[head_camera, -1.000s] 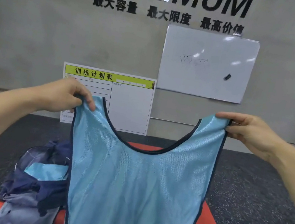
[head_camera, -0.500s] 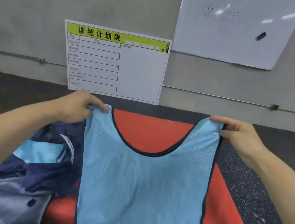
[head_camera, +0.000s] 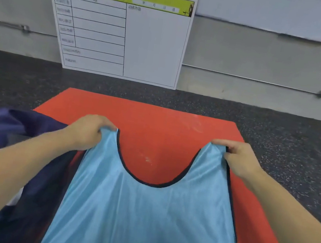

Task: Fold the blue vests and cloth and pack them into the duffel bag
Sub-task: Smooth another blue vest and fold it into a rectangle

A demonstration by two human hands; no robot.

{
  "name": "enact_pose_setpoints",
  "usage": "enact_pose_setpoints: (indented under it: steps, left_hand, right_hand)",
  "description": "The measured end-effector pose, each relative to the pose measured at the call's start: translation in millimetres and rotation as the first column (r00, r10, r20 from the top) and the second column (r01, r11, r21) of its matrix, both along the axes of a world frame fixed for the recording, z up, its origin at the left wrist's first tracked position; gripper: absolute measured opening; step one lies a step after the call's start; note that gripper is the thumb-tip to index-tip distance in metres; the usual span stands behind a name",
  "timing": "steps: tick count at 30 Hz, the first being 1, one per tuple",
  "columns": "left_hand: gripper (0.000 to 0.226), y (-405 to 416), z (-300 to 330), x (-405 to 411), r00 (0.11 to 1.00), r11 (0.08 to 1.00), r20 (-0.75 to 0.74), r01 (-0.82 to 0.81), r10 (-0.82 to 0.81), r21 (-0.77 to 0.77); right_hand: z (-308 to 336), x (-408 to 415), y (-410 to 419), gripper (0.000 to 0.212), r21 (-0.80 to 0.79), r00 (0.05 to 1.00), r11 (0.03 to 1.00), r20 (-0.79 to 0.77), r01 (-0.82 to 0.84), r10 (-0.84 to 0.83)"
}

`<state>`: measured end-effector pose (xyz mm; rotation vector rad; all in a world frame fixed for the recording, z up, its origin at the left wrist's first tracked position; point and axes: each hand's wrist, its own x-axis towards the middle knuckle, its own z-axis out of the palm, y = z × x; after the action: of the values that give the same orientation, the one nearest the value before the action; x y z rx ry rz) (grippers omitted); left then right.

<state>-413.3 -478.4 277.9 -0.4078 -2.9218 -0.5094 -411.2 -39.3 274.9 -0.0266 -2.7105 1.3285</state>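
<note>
my left hand (head_camera: 87,132) pinches the left shoulder strap of the light blue vest (head_camera: 147,221), fingers curled over the strap end. my right hand (head_camera: 238,159) pinches the right shoulder strap the same way, fingers curled, thumb hidden behind the fabric. the two hands are well apart, so the vest is spread flat between them.

the vest lies over the red mat (head_camera: 155,120), neckline scoop facing the far edge of the mat, hem toward me and running out of view at the bottom. long axis: from me toward the wall. dark navy piping runs round the neck and arm openings.

edges and room: beyond the straps the mat shows a bare band up to its far edge; to the right of the vest a bare strip of mat reaches its right edge. past the mat, dark speckled floor (head_camera: 290,139) on the far and right sides. on the left side of the mat, partly under my left forearm, lies the dark navy duffel bag (head_camera: 9,128), touching the vest's left side.

writing: beyond the mat's far edge a white board (head_camera: 126,30) leans at the wall, green header reading 训练计划表; the column heading 训练内容 is legible, the row labels too blurred to read. a second white board's (head_camera: 275,11) lower corner shows upper right of it.
</note>
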Motion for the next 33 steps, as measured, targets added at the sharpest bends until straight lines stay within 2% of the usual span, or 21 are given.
enact_pose_setpoints:
  steps: [3, 5, 8, 9, 11, 14, 16, 20, 22, 24, 26, 28, 29, 31, 33]
  left_hand:
    - [0.060, 4, 11, -61, 0.992, 0.998, -0.108, -0.057, 0.061, 0.033]
    - [0.060, 8, 15, -90, 0.986, 0.998, -0.154, -0.067, 0.068, 0.008]
    - [0.071, 22, 0, -97, 0.980, 0.971, -0.162, -0.142, 0.112, -0.192]
    - [0.069, 30, -11, -90, 0.984, 0.958, -0.155, -0.128, 0.090, -0.258]
    - [0.067, 51, -40, -64, 0.997, 0.960, -0.079, -0.029, 0.007, -0.278]
    - [0.090, 77, -82, -20, 0.993, 0.995, 0.103, 0.059, -0.051, -0.075]
    - [0.084, 83, -102, 0, 0.989, 1.000, 0.150, 0.011, -0.009, -0.012]
    - [0.091, 57, -113, 12, 0.985, 0.984, 0.134, -0.090, 0.111, -0.152]
    - [0.077, 37, -113, 12, 0.977, 0.957, 0.127, -0.135, 0.172, -0.255]
    - [0.069, 31, -109, 15, 0.967, 0.928, 0.114, -0.181, 0.229, -0.326]
    - [0.083, 46, -104, 22, 0.979, 0.931, 0.061, -0.167, 0.197, -0.323]
    - [0.094, 78, -107, 32, 0.998, 0.965, 0.012, -0.063, 0.069, -0.253]
    - [0.094, 95, -110, 40, 0.999, 0.975, 0.037, -0.019, 0.028, -0.220]
    - [0.090, 111, -118, 50, 0.995, 0.981, 0.096, 0.030, -0.011, -0.192]
    - [0.077, 102, -123, 60, 0.997, 0.975, 0.074, 0.012, 0.004, -0.220]
  right_hand:
    - [14, -71, 0, 0.068, 0.009, 0.998, 1.000, -0.067, 0.016, -0.016]
    - [23, -109, 0, 0.064, 0.072, 0.995, 0.997, -0.104, 0.012, -0.004]
    - [12, -131, -17, 0.060, 0.354, 0.989, 0.934, -0.148, 0.051, 0.002]
    - [1, -126, -31, 0.060, 0.411, 0.984, 0.910, -0.174, 0.049, 0.025]
    - [-30, -99, -71, 0.057, 0.454, 0.970, 0.890, -0.196, -0.040, 0.144]
    - [-84, -38, -139, 0.058, 0.483, 0.958, 0.846, -0.051, -0.225, 0.283]
    - [-108, -11, -165, 0.060, 0.558, 0.958, 0.791, 0.028, -0.252, 0.286]
    - [-120, -3, -130, 0.067, 0.651, 0.979, 0.731, 0.115, -0.204, 0.171]
    - [-120, -4, -86, 0.071, 0.700, 0.987, 0.699, 0.150, -0.150, 0.062]
    - [-110, -4, -53, 0.067, 0.713, 0.982, 0.693, 0.184, -0.107, -0.039]
    - [-98, -3, -59, 0.060, 0.736, 0.980, 0.673, 0.180, -0.076, -0.086]
    - [-90, 7, -104, 0.054, 0.713, 0.999, 0.701, -0.005, -0.023, 0.038]
    - [-93, 15, -130, 0.056, 0.693, 0.993, 0.718, -0.031, -0.059, 0.111]
    - [-105, 39, -174, 0.078, 0.640, 0.972, 0.748, -0.009, -0.175, 0.235]
    - [-113, 61, -176, 0.092, 0.609, 0.968, 0.753, 0.124, -0.248, 0.218]
